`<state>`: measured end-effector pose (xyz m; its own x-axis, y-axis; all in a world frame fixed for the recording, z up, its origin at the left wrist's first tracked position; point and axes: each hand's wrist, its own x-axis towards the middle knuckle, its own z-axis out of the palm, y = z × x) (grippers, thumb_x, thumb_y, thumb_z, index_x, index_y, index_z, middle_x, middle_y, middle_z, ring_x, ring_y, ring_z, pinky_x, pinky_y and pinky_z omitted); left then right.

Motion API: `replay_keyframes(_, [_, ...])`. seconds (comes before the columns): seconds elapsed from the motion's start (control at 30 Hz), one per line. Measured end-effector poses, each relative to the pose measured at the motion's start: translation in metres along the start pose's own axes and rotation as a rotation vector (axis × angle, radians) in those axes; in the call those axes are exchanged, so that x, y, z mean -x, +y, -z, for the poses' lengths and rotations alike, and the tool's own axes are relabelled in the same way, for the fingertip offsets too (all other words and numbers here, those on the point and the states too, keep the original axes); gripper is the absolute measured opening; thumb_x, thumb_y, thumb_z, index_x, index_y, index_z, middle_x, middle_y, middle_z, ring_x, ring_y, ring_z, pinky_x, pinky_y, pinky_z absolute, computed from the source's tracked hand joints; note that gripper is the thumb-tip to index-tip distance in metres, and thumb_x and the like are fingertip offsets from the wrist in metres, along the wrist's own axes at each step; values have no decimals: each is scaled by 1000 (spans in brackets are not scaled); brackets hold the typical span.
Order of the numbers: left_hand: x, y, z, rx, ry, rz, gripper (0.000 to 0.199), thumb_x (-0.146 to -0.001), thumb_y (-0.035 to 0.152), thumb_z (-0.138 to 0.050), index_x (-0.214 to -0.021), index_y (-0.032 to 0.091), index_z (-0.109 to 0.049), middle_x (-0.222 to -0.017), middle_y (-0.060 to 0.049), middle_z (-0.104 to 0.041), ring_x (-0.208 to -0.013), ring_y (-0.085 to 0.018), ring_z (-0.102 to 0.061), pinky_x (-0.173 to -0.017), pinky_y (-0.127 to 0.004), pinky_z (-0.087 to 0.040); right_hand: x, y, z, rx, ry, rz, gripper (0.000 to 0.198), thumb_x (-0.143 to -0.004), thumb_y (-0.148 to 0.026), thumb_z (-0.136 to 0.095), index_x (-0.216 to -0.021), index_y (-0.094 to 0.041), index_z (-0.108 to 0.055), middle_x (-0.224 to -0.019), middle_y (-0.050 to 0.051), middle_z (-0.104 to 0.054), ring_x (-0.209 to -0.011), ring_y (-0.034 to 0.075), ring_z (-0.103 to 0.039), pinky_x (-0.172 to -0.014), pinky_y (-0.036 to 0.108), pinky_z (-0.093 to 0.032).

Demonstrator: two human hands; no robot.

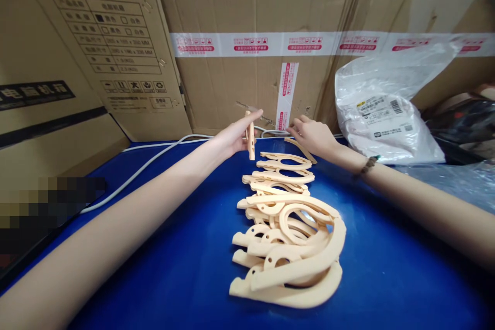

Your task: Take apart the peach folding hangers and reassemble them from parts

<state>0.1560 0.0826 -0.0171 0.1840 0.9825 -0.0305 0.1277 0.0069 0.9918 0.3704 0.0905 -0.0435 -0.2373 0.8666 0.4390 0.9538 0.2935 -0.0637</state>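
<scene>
My left hand [235, 136] is at the back of the blue table, its thumb and fingers closed on a beige plastic folding hanger piece [251, 139] held upright, edge toward me. Farther right, my right hand [311, 136] has its fingers bent down at a thin curved beige hanger piece [303, 150]; the fingertips are partly hidden. In front of both hands, a row of overlapping beige folding hangers [297, 268] runs toward me. They have curved arms, round openings and small holes.
Cardboard boxes [232, 0] wall off the back and the left side [88, 62]. A white plastic parcel bag [390, 113] stands at back right, beside clear plastic wrap [456, 183]. A white cable [143, 167] crosses the blue table's [174, 268] left rear.
</scene>
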Motion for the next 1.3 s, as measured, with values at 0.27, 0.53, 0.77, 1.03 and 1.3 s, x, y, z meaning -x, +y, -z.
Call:
replay_keyframes(0.27, [10,2,-14,-1,0,-192,31,-96,39,-48,-75,17,-50,-57,4,-51,-50,-9,-59,-53,-21,-51,0,-51,25,-833,-80,60,46,-92,-56,-43,-80,-17,-63,-69,2,-62,-56,12,-53,-50,24,-37])
replay_keyframes(0.53, [11,11,-12,-142,73,-378,25,-97,28,-45,-76,17,-54,-56,7,-43,-39,-6,-47,-44,-18,-38,-7,-18,46,-381,210,113,26,-91,-41,-53,-95,-21,-68,-71,2,-65,-63,17,-56,-59,29,-36])
replay_keyframes(0.77, [9,5,-16,-494,153,-602,32,-99,34,-40,-74,20,-52,-64,1,-52,-65,-14,-57,-65,-23,-40,-9,-12,49,-313,56,161,27,-86,-42,-54,-88,-17,-65,-77,10,-67,-77,26,-62,-67,34,-38])
replay_keyframes(1.03, [-50,-23,-19,-762,87,-418,30,-100,33,-40,-98,14,-63,-100,-8,-65,-94,-21,-63,-82,-34,-50,-17,6,52,-887,27,32,28,-89,-41,-42,-82,-22,-61,-60,0,-56,-49,14,-43,-47,28,-35])
replay_keyframes(1.3, [-32,-16,-20,-665,-18,-257,40,-91,51,-49,-82,17,-68,-100,-10,-71,-104,-26,-63,-84,-32,-49,-20,-10,41,-1195,214,-197,7,-88,-29,-51,-83,-25,-48,-62,-2,-63,-51,15,-58,-54,30,-49])
